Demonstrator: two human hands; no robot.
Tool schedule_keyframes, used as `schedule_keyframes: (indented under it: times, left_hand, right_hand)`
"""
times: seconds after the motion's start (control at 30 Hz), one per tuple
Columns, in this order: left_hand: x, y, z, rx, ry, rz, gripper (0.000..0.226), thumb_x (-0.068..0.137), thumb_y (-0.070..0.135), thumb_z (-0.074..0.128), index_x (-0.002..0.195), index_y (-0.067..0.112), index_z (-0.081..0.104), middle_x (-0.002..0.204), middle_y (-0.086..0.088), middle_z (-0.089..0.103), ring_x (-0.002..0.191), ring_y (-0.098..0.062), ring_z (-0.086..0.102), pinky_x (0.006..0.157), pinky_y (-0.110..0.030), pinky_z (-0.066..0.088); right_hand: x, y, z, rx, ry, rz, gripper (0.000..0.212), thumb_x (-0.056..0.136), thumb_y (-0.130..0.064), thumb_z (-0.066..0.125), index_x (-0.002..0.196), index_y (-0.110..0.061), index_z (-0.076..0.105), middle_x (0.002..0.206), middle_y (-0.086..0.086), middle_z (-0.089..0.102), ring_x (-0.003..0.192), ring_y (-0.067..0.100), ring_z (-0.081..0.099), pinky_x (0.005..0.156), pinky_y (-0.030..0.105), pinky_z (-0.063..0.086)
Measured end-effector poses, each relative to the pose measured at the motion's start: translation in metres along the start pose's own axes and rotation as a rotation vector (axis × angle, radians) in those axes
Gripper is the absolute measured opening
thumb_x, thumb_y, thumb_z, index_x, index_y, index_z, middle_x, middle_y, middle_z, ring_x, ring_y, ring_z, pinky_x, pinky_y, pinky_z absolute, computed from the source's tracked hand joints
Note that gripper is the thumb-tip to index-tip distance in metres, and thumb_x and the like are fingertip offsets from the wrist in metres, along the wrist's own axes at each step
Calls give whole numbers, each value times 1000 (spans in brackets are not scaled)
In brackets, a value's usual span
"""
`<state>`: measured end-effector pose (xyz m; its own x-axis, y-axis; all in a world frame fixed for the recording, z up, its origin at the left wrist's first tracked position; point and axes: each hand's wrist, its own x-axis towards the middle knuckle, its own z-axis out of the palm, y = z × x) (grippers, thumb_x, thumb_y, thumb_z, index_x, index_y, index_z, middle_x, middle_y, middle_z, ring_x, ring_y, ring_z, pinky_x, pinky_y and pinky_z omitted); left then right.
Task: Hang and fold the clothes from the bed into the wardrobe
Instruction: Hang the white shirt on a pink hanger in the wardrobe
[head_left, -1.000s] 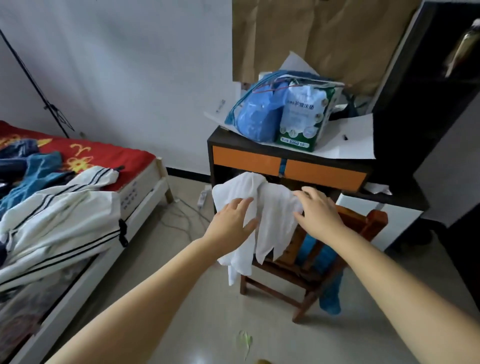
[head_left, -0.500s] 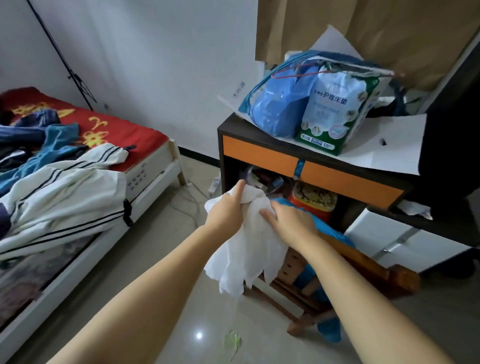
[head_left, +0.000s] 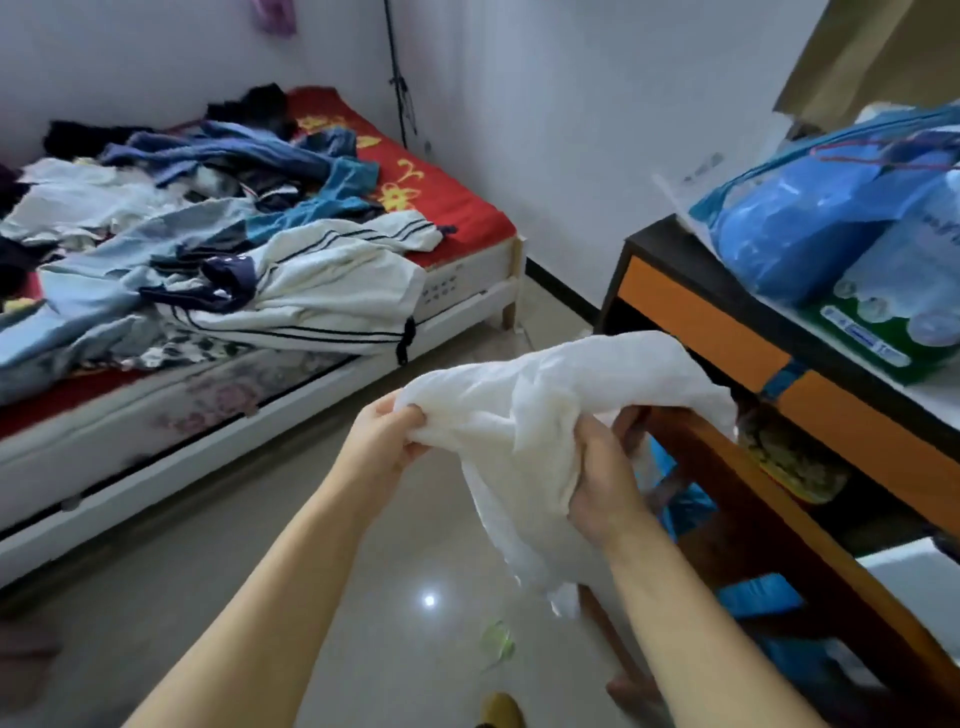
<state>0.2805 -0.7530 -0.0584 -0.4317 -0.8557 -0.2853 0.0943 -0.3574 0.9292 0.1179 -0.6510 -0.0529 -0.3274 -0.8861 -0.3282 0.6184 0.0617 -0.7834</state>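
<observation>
A crumpled white garment (head_left: 550, 415) hangs in the air between both hands, above the floor. My left hand (head_left: 382, 441) grips its left edge with curled fingers. My right hand (head_left: 605, 478) grips a bunch of the cloth lower down on the right. The cloth's far end drapes toward the wooden chair (head_left: 737, 499). On the bed (head_left: 457, 218) with a red sheet lies a heap of clothes (head_left: 171, 228), blue, white and dark, with a cream striped garment (head_left: 337, 291) hanging over the near edge. No wardrobe is in view.
A dark cabinet with orange drawer fronts (head_left: 696, 322) stands at right, bearing a blue plastic bag (head_left: 810, 213) and a green-white pack (head_left: 904, 306). Blue cloth lies under the chair. A small green scrap (head_left: 497, 642) lies on the shiny floor between bed and chair.
Both hands closed on the white garment and lifted it off the chair back. The view swung left toward the bed, so much more of the clothes heap shows.
</observation>
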Motion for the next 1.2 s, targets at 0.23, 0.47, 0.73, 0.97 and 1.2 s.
schedule_keyframes:
  times: [0.23, 0.47, 0.73, 0.97, 1.2]
  left_hand:
    - [-82, 2, -111, 104, -190, -41, 30, 78, 7, 50, 98, 13, 71, 94, -6, 66, 85, -16, 62, 81, -28, 50]
    - [-145, 20, -239, 167, 53, -138, 38, 91, 61, 41, 113, 37, 62, 114, 10, 67, 98, 3, 64, 99, -37, 43]
    - [-167, 15, -290, -72, 399, 41, 22, 75, 3, 64, 97, 4, 63, 89, -15, 63, 72, -18, 64, 60, -27, 51]
    - [-203, 32, -346, -201, 399, 123, 35, 80, -14, 48, 99, 8, 67, 94, -9, 69, 86, -22, 66, 81, -33, 54]
    - [-240, 62, -349, 112, 361, 90, 15, 90, 28, 62, 99, 36, 52, 99, 21, 61, 94, 9, 59, 77, -4, 44]
  right_hand:
    - [20, 80, 99, 167, -190, 277, 21, 79, -33, 71, 74, -20, 56, 65, -2, 52, 54, 12, 52, 57, 25, 52]
    - [4, 137, 195, -434, -736, 453, 24, 85, -4, 58, 68, -16, 70, 67, 2, 60, 61, 13, 57, 62, 24, 47]
    - [-10, 183, 265, -1367, -1348, 464, 21, 83, -31, 59, 95, -17, 69, 95, -5, 69, 89, 9, 63, 86, 28, 47]
    - [-12, 223, 307, -767, -974, 385, 34, 97, -10, 49, 130, -3, 50, 98, -1, 62, 81, 9, 64, 68, 23, 56]
    - [-16, 240, 369, -273, -965, 709, 64, 90, -61, 33, 127, -19, 62, 131, 11, 60, 119, 26, 59, 92, 36, 53]
